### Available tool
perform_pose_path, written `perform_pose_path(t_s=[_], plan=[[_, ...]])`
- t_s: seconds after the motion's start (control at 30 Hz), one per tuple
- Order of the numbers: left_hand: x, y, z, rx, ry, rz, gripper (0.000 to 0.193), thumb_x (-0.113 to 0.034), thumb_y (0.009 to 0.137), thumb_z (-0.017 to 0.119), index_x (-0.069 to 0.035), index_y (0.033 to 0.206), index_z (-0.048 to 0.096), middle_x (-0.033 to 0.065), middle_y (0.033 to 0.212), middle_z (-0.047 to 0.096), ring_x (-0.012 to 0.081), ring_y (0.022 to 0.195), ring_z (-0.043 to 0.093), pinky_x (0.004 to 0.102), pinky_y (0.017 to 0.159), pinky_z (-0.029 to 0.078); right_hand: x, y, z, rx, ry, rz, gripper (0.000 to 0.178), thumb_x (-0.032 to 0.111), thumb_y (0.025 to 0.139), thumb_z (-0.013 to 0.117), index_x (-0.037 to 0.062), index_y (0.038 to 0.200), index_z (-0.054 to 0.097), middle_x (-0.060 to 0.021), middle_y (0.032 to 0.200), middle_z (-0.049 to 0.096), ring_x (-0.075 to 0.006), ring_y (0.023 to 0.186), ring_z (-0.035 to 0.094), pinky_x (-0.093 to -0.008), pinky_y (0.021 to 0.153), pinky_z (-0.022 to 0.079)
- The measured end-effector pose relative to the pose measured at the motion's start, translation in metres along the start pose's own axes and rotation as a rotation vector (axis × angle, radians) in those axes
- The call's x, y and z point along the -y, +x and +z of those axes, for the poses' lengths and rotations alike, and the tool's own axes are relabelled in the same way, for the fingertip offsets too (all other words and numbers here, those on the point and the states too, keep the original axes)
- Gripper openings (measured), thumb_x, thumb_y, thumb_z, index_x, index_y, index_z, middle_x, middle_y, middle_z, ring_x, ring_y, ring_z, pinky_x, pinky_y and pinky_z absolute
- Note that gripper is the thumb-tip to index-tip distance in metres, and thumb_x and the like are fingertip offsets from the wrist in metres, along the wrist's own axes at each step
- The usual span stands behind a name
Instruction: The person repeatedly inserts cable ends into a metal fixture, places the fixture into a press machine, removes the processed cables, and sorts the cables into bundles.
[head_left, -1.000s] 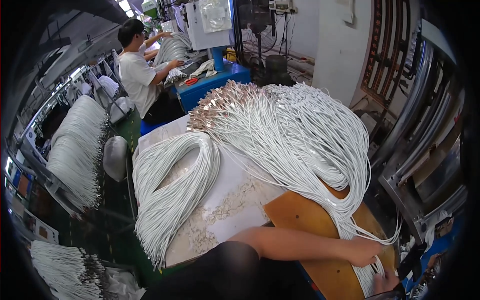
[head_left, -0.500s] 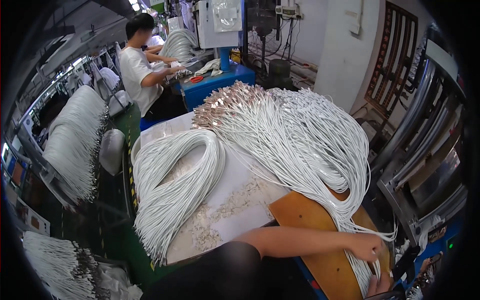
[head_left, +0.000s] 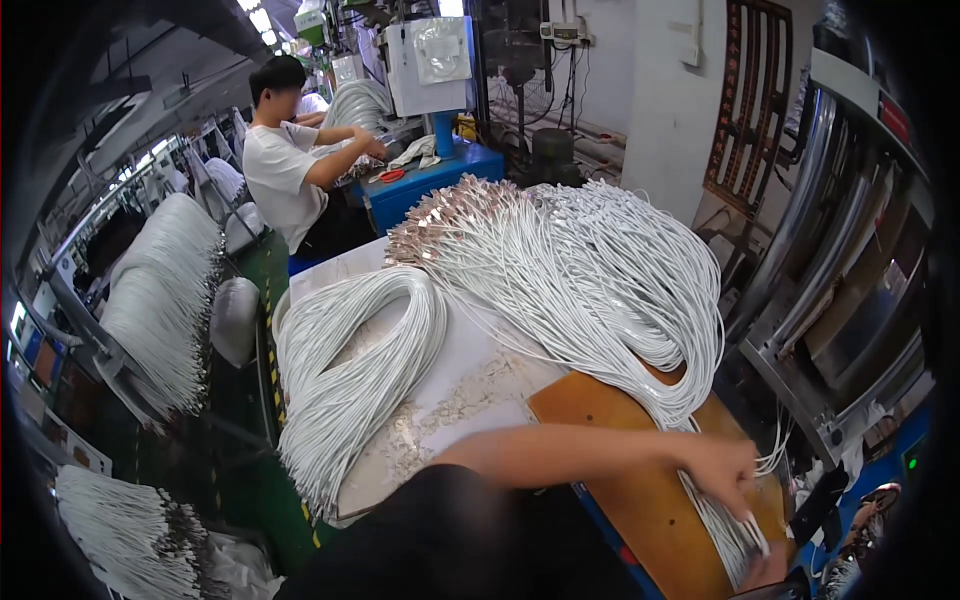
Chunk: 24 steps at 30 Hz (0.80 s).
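Observation:
My left hand reaches in from the lower middle, its forearm crossing the corner of an orange-brown board. Its fingers point down and close on thin white cable near the lower ends of a bundle; motion blurs them a little. Beside those ends, at the bottom right, my right hand is partly cut off by the dark rim, and its fingers are smeared. The white cable bundle runs back from the hands to a large heap on the table, with copper-coloured ends at the far side.
A looped bundle of white cables lies on the worn table. Metal machine columns stand close on the right. At the left, more cables hang on a rack. A person works at a blue bench behind.
My left hand has shifted slightly left and up, its fingers now stretching down toward the cable ends. My right hand stays low beside them. The whole view has turned slightly.

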<state>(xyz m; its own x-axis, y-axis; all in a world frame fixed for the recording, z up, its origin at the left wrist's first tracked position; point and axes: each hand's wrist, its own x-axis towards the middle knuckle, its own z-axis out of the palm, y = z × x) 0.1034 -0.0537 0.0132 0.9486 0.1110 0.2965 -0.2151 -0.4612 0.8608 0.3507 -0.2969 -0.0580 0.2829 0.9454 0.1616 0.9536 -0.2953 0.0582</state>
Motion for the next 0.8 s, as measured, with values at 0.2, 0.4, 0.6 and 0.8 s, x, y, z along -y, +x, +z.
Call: perform_pose_path(t_s=[0.2, 0.4, 0.6, 0.8], plan=[[0.007, 0.003, 0.086, 0.709, -0.205, -0.230, 0.041, -0.033, 0.085, 0.066, 0.001, 0.063, 0.061, 0.0111, 0.058, 0.063, 0.0181, 0.049, 0.063, 0.0295, 0.043, 0.049, 0.035, 0.008, -0.042, -0.002, 0.060, -0.181, 0.036, 0.035, 0.083, 0.067, 0.0085, 0.107, 0.064, -0.0186, 0.103, 0.063, -0.0392, 0.093, 0.060, -0.0518, 0.079, 0.046], [0.009, 0.039, 0.098, 0.315, -0.636, -0.363, 0.037, -0.026, 0.093, 0.055, 0.004, 0.070, 0.059, 0.0139, 0.058, 0.062, 0.0192, 0.044, 0.060, 0.0312, 0.041, 0.049, 0.014, 0.034, -0.042, -0.184, 0.730, 0.008, 0.045, 0.002, 0.082, 0.055, -0.0015, 0.126, 0.051, -0.0152, 0.103, 0.060, -0.0247, 0.097, 0.060, -0.0284, 0.079, 0.046], [0.022, 0.081, 0.067, 0.058, -0.525, -0.215, 0.023, -0.016, 0.096, 0.046, 0.006, 0.093, 0.053, 0.0135, 0.053, 0.055, 0.0215, 0.040, 0.057, 0.0312, 0.036, 0.045, 0.028, 0.080, -0.034, -0.261, 0.660, -0.131, 0.047, 0.003, 0.080, 0.056, -0.0017, 0.127, 0.050, -0.0173, 0.101, 0.061, -0.0317, 0.093, 0.061, -0.0334, 0.079, 0.047], [0.069, 0.075, 0.068, -0.107, -0.750, -0.198, 0.020, -0.015, 0.096, 0.045, 0.003, 0.093, 0.050, 0.0118, 0.054, 0.053, 0.0204, 0.038, 0.054, 0.0319, 0.035, 0.045, 0.001, 0.116, 0.023, -0.166, 0.222, 0.147, 0.035, 0.005, 0.077, 0.059, -0.0031, 0.111, 0.056, -0.0221, 0.099, 0.060, -0.0414, 0.093, 0.057, -0.0430, 0.079, 0.046]])
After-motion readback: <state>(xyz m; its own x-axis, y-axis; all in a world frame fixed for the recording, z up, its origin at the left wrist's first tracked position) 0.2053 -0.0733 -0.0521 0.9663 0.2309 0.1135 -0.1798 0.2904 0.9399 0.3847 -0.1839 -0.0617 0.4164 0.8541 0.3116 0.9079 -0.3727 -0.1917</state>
